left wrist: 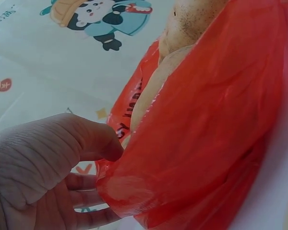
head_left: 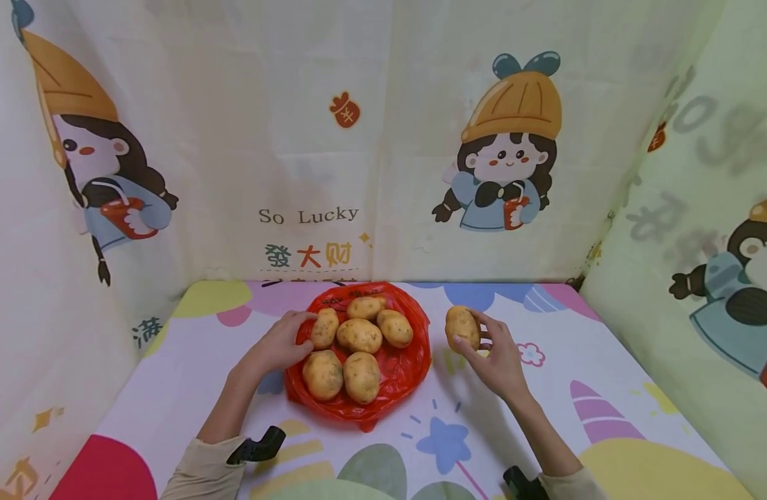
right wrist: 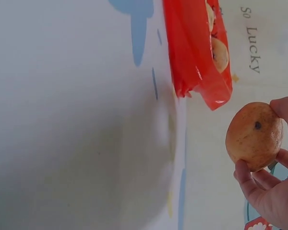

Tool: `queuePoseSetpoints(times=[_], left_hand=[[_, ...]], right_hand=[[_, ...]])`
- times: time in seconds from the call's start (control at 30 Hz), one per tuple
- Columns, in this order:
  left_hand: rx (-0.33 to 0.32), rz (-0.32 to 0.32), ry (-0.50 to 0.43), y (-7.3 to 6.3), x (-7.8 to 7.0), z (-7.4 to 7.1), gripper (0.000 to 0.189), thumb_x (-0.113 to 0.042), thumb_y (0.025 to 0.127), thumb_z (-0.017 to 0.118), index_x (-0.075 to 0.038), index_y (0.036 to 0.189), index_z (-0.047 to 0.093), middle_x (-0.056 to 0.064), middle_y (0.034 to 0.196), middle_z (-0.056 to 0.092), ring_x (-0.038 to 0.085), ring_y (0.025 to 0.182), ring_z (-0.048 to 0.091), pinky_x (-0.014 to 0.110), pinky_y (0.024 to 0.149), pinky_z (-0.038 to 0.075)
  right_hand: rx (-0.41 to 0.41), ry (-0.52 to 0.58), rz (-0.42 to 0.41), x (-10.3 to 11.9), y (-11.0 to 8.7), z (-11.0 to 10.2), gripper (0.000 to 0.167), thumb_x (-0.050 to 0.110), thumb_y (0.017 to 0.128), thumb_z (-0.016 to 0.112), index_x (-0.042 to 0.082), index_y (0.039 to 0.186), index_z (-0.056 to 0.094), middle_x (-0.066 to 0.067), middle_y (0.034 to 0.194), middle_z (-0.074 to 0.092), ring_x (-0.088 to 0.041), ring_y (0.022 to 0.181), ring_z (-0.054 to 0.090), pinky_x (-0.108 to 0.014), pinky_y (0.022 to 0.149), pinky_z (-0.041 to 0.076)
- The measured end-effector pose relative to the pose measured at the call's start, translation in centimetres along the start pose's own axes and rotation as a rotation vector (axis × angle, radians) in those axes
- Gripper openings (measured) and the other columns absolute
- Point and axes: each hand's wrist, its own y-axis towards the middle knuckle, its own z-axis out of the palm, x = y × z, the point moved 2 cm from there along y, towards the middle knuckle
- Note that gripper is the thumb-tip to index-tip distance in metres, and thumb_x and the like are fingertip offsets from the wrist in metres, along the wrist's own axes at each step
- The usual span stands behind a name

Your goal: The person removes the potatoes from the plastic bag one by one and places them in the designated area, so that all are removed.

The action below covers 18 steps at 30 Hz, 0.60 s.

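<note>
Fingers of our right hand (head_left: pixel 500 361) pinch one potato (head_left: pixel 461 328) aloft, right of the red bag (head_left: pixel 398 368) holding six potatoes (head_left: pixel 359 336); our left hand (head_left: pixel 284 342) pinches its rim. Black lettering (left wrist: pixel 133 108) there is partly hidden; the backdrop (head_left: pixel 233 139) reads "So Lucky" and "發大财".

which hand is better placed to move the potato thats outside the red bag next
Probably the right hand: it already holds that potato, just right of the red bag. The left hand is at the bag's opposite side, holding its edge.
</note>
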Motion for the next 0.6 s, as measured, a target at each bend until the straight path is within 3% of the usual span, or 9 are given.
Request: queuePoseSetpoints(times=[0.3,0.6], left_hand=[[0.005,0.004,-0.005,0.1,-0.1,-0.2,0.054,-0.01,0.093,0.062,0.001,0.144,0.05,0.026,0.144,0.047,0.042,0.13,0.048,0.063,0.108,0.043],[0.004,0.021,-0.003,-0.1,0.2,-0.1,0.052,-0.008,0.092,0.062,0.002,0.142,0.051,0.027,0.141,0.048,0.042,0.127,0.05,0.062,0.109,0.042]], right_hand=[[0.065,-0.053,0.021,-0.6,1.6,0.8,0.064,0.027,0.09,0.08,0.009,0.146,0.054,-0.017,0.128,0.055,-0.032,0.11,0.059,-0.041,0.087,0.059],[0.108,-0.105,0.04,-1.4,2.5,2.0,0.066,0.026,0.088,0.081,0.009,0.145,0.054,-0.019,0.128,0.056,-0.032,0.111,0.053,-0.047,0.088,0.057]])
